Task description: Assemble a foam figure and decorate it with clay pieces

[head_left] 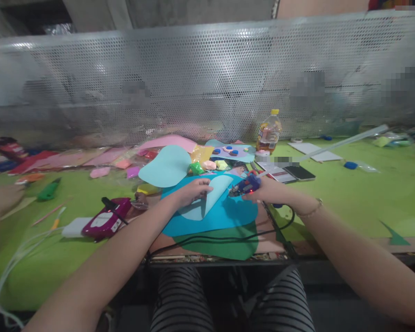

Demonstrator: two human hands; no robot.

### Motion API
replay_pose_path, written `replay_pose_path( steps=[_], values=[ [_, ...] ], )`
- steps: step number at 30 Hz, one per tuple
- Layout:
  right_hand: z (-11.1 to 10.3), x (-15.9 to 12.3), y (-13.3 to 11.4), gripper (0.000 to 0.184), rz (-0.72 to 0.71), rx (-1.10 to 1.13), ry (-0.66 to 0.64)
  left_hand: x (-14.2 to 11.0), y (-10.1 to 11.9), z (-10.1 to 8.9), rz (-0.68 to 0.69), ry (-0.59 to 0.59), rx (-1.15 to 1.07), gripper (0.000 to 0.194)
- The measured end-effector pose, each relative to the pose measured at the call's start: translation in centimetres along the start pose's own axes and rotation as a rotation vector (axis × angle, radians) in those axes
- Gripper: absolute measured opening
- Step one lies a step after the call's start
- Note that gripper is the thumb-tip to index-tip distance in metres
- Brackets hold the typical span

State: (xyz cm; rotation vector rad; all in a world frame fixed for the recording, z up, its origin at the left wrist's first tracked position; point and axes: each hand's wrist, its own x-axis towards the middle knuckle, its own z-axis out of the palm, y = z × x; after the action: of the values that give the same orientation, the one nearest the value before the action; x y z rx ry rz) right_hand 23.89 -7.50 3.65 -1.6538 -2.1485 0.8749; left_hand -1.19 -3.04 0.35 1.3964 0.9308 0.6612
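My left hand (193, 191) pinches the raised edge of a pale blue paper piece (217, 191), which curls up above a brighter blue sheet (235, 214). In my right hand (271, 190) is a blue hot glue gun (246, 184) with a small red light glowing on it. Its nozzle points left, close to the right side of the lifted piece; whether it touches cannot be made out. A green sheet (224, 244) lies under the blue one, and a black cord (207, 238) crosses over it.
Left of my arms are a magenta power box (107, 219) with a white plug (76, 227), and another person's blurred hand (7, 196). Clay packets (196, 168), a pale blue cutout (168, 166), a bottle (269, 131) and a phone (300, 172) lie beyond. A perforated metal panel (193, 83) stands behind.
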Motion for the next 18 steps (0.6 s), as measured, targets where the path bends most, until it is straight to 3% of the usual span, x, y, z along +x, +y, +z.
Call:
replay_pose_path(
  steps=[6,18],
  values=[
    [-0.2,0.2,-0.2,0.028,-0.018,0.155,-0.057,0.2,-0.3,-0.5,-0.004,-0.009,0.023,0.018],
    [0.7,0.0,-1.5,0.019,0.023,-0.087,0.034,-0.1,-0.1,-0.1,-0.008,0.003,-0.031,0.016]
  ],
)
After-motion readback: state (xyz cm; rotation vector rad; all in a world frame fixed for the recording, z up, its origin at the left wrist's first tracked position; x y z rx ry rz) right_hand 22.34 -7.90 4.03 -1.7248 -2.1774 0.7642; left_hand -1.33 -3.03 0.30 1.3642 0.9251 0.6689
